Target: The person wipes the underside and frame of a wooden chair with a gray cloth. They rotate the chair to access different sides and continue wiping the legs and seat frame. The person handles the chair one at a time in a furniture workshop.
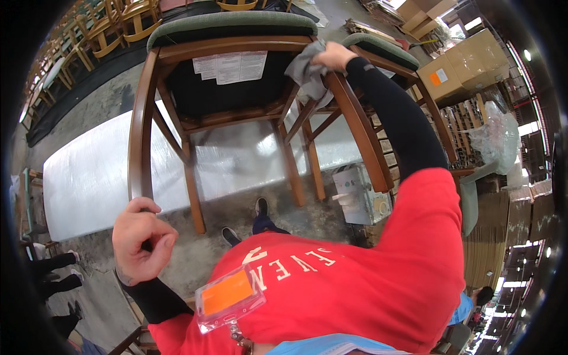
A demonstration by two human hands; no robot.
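Note:
A brown wooden chair (142, 124) with a green padded seat lies tipped on its side in front of me, its underside with a white paper label facing me. My left hand (141, 236) grips the end of the chair's leg at the lower left. My right hand (335, 55) presses a grey cloth (306, 74) against the chair's frame near the seat at the upper right. A second green-seated chair (378, 50) stands just behind the first.
A long white wrapped slab (89, 177) lies on the concrete floor beyond the chair. A grey box (364, 198) sits by the chair legs. Cardboard boxes (467, 62) stack at the right; yellow wooden chairs (112, 23) stand at the upper left. Another person's legs (56, 269) show at left.

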